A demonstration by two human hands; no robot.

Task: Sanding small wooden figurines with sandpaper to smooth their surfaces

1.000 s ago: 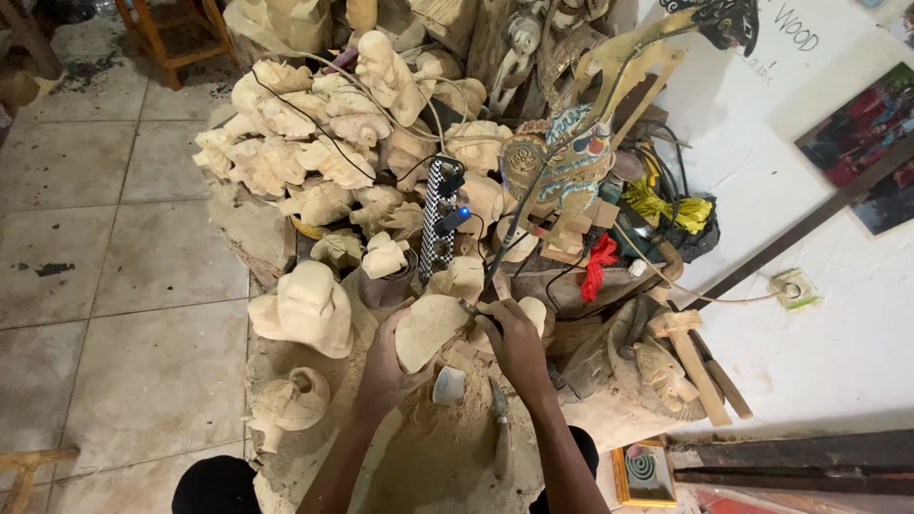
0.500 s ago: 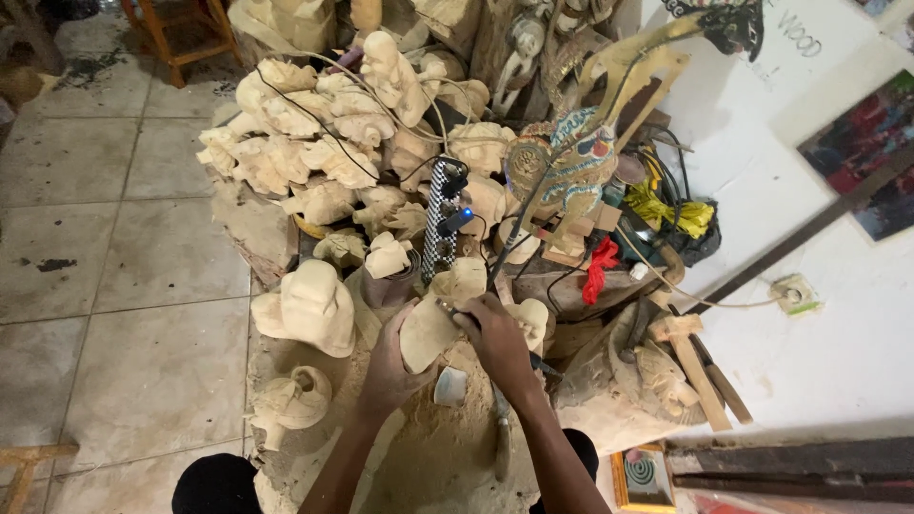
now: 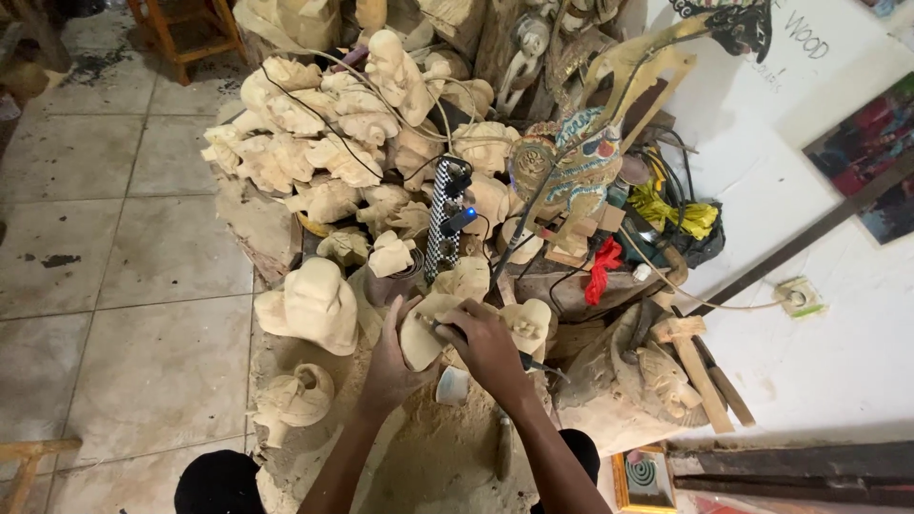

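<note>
My left hand [image 3: 390, 366] grips a pale, unfinished wood carving [image 3: 421, 335] from below and the left. My right hand [image 3: 488, 345] lies over the carving's right side and holds a thin carving tool [image 3: 529, 363] whose tip rests on the wood; its dark handle sticks out to the right past my wrist. Both forearms reach up from the bottom of the view over a sawdust-covered block [image 3: 433, 457]. A small white cup [image 3: 451, 385] sits just below my right hand.
Several unpainted wood figures [image 3: 314, 305] are heaped ahead and to the left. A black-and-white power strip [image 3: 444, 219] stands among them with cables. A painted puppet [image 3: 571, 171], red cloth [image 3: 602, 270], wooden mallet [image 3: 700, 366] lie right. Tiled floor [image 3: 124, 286] left, a wooden stool [image 3: 190, 33] far left.
Both hands have shifted slightly up and closer together on the carving; the right hand now covers more of it with the tool on the wood.
</note>
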